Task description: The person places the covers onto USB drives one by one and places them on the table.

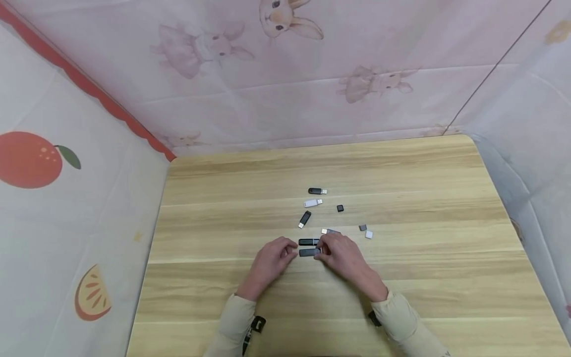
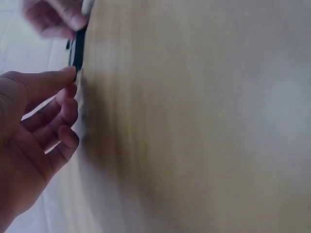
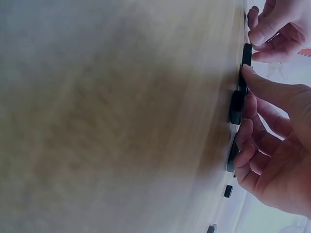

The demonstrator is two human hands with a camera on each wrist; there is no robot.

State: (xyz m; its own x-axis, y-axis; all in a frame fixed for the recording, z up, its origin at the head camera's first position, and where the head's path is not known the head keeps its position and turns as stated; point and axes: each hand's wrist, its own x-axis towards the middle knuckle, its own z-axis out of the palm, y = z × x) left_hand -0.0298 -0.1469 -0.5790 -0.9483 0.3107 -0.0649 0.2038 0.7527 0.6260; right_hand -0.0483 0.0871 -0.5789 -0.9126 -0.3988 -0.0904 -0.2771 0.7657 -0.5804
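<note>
A dark grey USB stick [image 1: 308,253] lies crosswise on the table in front of me, with a black USB stick [image 1: 306,242] with a silver band just behind it. My right hand [image 1: 342,254] pinches the right end of the grey one between thumb and fingers, covering that end. Its index finger overlaps the right end of the black one in the head view. My left hand [image 1: 271,258] is beside the left ends of both, fingers loosely bent. In the right wrist view the left thumb [image 3: 260,36] is right by the near stick's end.
Behind the hands lie a black USB stick [image 1: 315,191], a white one [image 1: 311,203], another black one [image 1: 305,218] and a grey one [image 1: 331,231] partly behind my right hand. Loose caps lie rightward: black [image 1: 340,208], grey [image 1: 363,227] and white [image 1: 369,234].
</note>
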